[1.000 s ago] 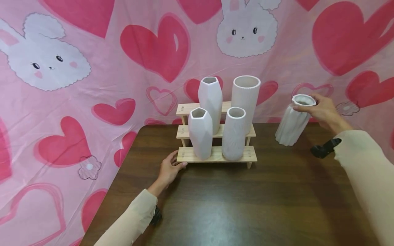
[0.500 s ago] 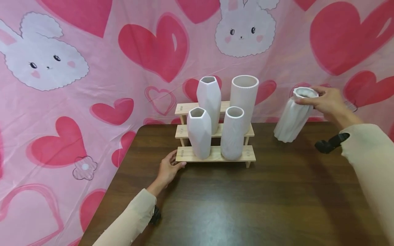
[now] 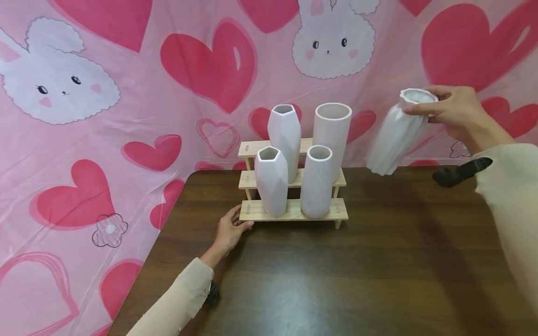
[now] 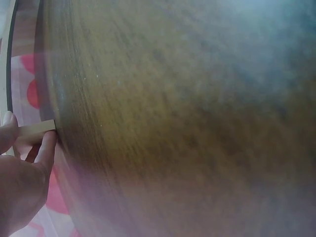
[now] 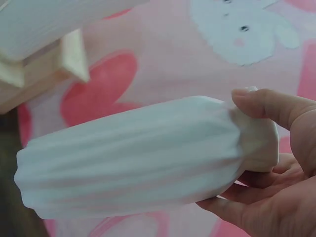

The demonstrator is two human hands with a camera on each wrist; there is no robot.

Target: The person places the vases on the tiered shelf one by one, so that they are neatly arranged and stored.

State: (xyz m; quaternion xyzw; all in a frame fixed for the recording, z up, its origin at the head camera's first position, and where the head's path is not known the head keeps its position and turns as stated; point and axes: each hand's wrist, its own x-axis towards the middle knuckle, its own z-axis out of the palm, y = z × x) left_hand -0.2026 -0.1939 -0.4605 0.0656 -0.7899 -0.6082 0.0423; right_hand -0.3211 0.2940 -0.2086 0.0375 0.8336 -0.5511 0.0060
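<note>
A white ribbed vase (image 3: 397, 135) hangs tilted in the air right of a three-tier wooden stand (image 3: 248, 211). My right hand (image 3: 460, 112) grips it by the neck, thumb on one side and fingers on the other, as the right wrist view also shows. My left hand (image 3: 230, 232) holds the left end of the stand's lowest tier; in the left wrist view its thumb and fingers lie about a wooden leg (image 4: 37, 131). On the stand are two faceted vases, one in front (image 3: 272, 184) and one behind (image 3: 286, 140), plus a slim round vase (image 3: 317, 184) and a taller cylindrical vase (image 3: 334, 130).
The stand rests near the back of a dark brown wooden table (image 3: 294, 275). Behind it hangs a pink cloth (image 3: 143, 107) with hearts and rabbit faces. Bare tabletop lies in front of the stand and to its right.
My right hand has lifted the ribbed vase up off the table area, with the vase's base swinging slightly left. The left hand and the stand have kept their place.
</note>
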